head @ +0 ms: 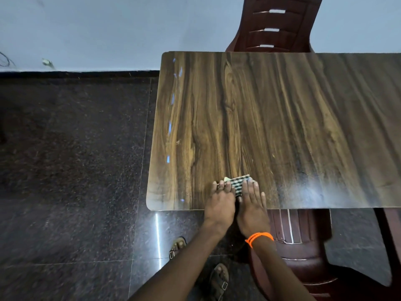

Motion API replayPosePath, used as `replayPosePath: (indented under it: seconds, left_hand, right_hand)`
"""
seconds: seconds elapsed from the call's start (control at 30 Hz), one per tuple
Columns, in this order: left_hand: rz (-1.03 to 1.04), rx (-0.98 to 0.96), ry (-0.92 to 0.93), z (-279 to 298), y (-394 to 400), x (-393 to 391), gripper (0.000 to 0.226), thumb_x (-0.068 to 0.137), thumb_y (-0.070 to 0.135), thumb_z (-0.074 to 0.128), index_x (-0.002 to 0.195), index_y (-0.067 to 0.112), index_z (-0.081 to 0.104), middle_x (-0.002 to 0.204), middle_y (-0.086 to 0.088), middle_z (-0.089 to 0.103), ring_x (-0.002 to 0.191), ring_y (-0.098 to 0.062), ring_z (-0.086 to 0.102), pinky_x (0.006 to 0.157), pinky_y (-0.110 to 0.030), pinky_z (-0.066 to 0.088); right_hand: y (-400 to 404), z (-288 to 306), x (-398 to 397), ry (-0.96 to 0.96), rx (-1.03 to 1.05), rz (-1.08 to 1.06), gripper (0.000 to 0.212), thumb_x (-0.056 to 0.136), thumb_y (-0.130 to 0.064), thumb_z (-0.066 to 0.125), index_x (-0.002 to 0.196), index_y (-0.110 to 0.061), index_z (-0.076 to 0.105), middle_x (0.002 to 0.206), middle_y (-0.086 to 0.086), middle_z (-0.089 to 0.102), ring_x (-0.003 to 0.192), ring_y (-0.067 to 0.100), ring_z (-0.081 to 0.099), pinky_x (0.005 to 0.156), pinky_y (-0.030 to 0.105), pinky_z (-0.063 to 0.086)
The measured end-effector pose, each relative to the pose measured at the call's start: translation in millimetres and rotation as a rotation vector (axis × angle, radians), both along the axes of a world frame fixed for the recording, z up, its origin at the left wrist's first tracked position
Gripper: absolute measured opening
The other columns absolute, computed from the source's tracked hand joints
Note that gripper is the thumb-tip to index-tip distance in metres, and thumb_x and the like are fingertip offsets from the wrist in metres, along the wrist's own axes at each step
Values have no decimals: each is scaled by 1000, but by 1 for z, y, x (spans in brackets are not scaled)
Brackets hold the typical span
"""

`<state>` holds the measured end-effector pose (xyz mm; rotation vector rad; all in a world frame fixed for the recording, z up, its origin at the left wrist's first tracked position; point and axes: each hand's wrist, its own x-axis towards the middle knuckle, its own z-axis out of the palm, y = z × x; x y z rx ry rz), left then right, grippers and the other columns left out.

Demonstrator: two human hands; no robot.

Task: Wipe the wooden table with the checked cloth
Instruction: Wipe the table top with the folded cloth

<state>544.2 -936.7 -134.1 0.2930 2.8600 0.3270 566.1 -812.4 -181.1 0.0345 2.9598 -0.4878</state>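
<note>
Both hands lie flat, side by side, on the checked cloth (237, 185), which sits on the wooden table (271, 118) close to its near edge, toward its left end. The left hand (220, 202) and the right hand (252, 205) press down with straight fingers, gripping nothing. An orange band (259, 238) circles the right wrist. A maroon chair (280, 25) stands beyond the table's far edge.

Green-checked cloth (237, 184), brown-grained table (271, 118)

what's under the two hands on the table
The checked cloth, folded small, lies under both the left hand and right hand on the wooden table; most of it is covered.
</note>
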Motion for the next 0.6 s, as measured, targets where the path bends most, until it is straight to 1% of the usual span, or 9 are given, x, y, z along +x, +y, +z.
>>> replayPosePath:
  seconds: [0.13,0.2,0.27,0.37,0.4,0.5,0.57,0.6]
  left_hand:
    - [76,-13,24,1,-20,-16,47,102,11,37,149,8,37,158,-8,34,148,-24,27,126,-41,7]
    - [153,-19,31,3,-44,-18,47,101,10,35,148,10,38,157,-8,36,148,-23,28,125,-40,8]
    - [221,-22,18,5,-70,-15,47,101,11,34,148,12,38,156,-6,37,147,-21,29,125,-39,10]
    - [341,-16,-3,9,-106,-3,45,101,15,40,146,16,40,152,-4,43,144,-22,32,123,-35,18]
    - [360,-15,-15,9,-114,2,45,101,16,43,146,16,40,152,-4,43,144,-22,32,123,-34,19]
    - [340,-38,-39,7,-127,22,48,101,22,44,148,18,35,155,-1,37,145,-20,28,123,-33,16]
    - [343,-30,-52,2,-127,37,50,102,23,42,150,19,31,158,0,32,147,-20,24,124,-34,14]
    - [325,-33,-62,0,-124,43,52,102,22,40,152,18,27,160,0,28,149,-21,19,125,-35,11]
  right_hand:
    - [-21,1,-30,-2,17,68,59,105,-25,28,157,-15,5,166,-1,-2,152,13,-10,125,39,3]
    - [-46,4,-37,-8,19,130,58,105,-26,27,157,-15,2,166,0,-4,152,13,-12,125,40,6]
    - [-77,8,-40,-20,-7,179,59,106,-26,26,157,-14,0,165,1,-6,151,14,-13,125,40,4]
    - [-119,10,-26,-9,-29,220,66,103,-22,33,156,-13,-4,165,1,-9,151,15,-15,125,40,0]
    - [-128,10,-18,-4,-33,223,70,100,-19,36,156,-12,-4,165,2,-10,151,15,-15,125,40,1]
    - [-138,12,8,14,-49,230,77,92,-8,39,156,-11,-3,166,2,-7,152,15,-13,125,41,6]
    - [-135,13,21,13,-50,243,77,93,-6,41,156,-12,-2,166,2,-6,152,15,-11,125,41,10]
    - [-131,14,27,11,-45,247,77,94,-7,42,156,-12,-2,166,2,-5,152,15,-10,125,41,11]
